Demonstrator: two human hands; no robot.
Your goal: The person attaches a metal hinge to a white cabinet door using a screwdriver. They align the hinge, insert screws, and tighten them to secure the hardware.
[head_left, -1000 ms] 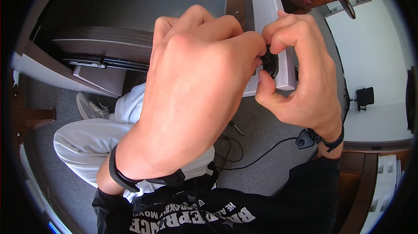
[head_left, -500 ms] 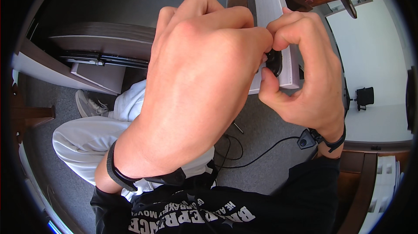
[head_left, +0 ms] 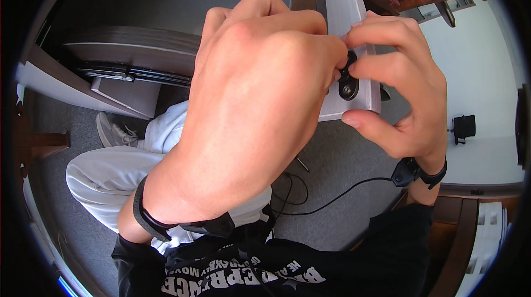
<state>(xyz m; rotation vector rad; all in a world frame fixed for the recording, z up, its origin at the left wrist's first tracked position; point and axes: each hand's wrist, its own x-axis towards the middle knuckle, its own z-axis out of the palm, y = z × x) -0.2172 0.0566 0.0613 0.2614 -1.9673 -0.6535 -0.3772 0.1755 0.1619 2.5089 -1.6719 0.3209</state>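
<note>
A small black fidget spinner [head_left: 348, 89] with round lobes is over the pale corner of the wooden tabletop [head_left: 368, 92]. My left hand [head_left: 254, 76] reaches across from the left, its back toward me. Its thumb and finger pinch the near side of the spinner, and the remaining fingers are curled and largely hidden. To the right, my right hand [head_left: 412, 84] has its fingers curved and spread, with the thumb well apart below. One of its fingertips is at the spinner's upper part; I cannot tell whether it touches.
A dark drawer or cabinet front with a metal rail [head_left: 130, 74] lies at the left. Below hangs a black cable [head_left: 332, 200] running to my right wristband [head_left: 409, 172]. My legs in white trousers [head_left: 113, 178] are under the table edge. Wooden furniture [head_left: 437, 1] stands at the upper right.
My right hand has opened: its thumb has dropped away from the spinner and its fingers have spread. More of the spinner shows. My left hand has barely moved.
</note>
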